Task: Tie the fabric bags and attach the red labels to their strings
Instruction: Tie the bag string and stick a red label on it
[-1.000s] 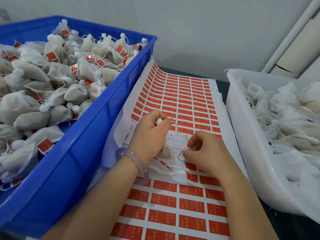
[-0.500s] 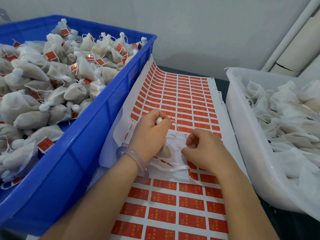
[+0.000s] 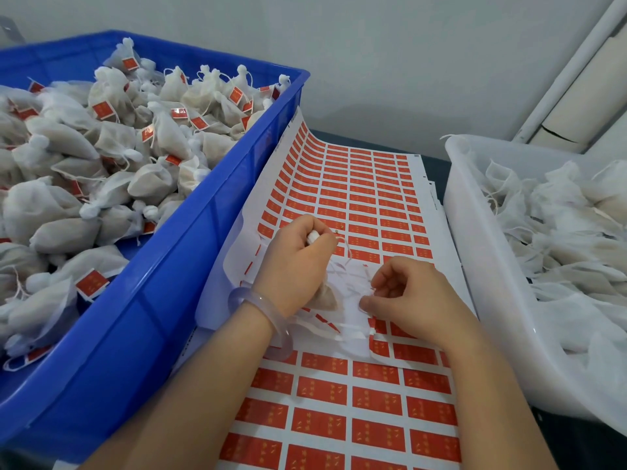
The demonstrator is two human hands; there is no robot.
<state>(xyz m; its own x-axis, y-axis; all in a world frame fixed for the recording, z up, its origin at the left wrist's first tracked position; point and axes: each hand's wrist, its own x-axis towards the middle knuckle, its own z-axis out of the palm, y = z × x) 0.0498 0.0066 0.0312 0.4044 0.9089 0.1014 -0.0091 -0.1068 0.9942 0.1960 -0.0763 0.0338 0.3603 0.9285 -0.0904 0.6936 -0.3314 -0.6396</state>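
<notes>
I could read no text on my feed. The red labels (image 3: 376,400) on the sheet (image 3: 437,225) at lower centre carried small yellow marks, too blurred to make out. The tags (image 3: 92,283) at the left edge were no clearer.

**A small hand-packing workroom**

Bulk piecework fills the view. A large label sheet (image 3: 359,198) lies across a dark tabletop (image 3: 437,171), printed with rows of identical red labels (image 3: 376,401), and part of it is already peeled bare. Just left of the sheet stands a blue plastic crate (image 3: 142,334) heaped with tied fabric bags (image 3: 64,232), many of them carrying red tags (image 3: 92,282). Just right of the sheet, a white plastic bin (image 3: 492,283) holds loose, untagged white bags (image 3: 559,249). Behind the sheet are a plain pale wall (image 3: 373,62) and a white pipe (image 3: 570,69).
</notes>
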